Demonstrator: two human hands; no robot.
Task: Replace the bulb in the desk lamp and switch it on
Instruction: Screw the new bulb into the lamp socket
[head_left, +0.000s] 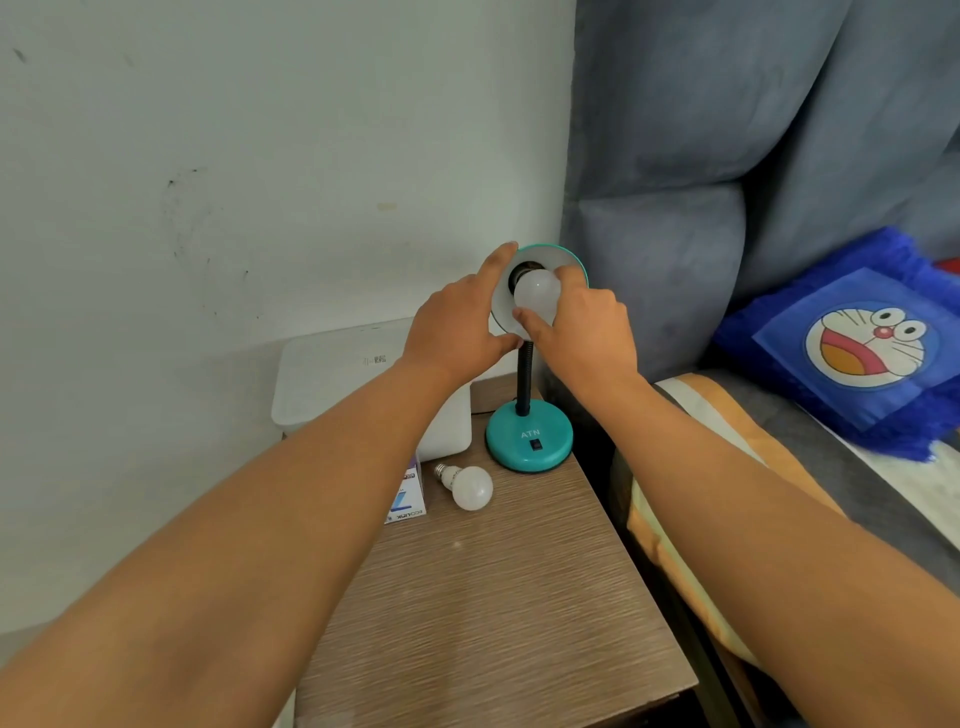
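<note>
A teal desk lamp stands at the back of the wooden nightstand, its round base (529, 440) bearing a black switch and its black gooseneck rising to the shade (569, 260). The shade faces me. My left hand (457, 325) grips the shade's left rim. My right hand (582, 327) holds a white bulb (535, 293) whose base sits at the dark socket inside the shade. A second white bulb (470, 486) lies on its side on the nightstand, left of the lamp base.
A small bulb box (408, 501) lies at the nightstand's (493, 597) left edge. A white appliance (337, 379) stands behind it against the wall. On the right is a bed with a grey headboard and a blue cartoon cushion (862, 343).
</note>
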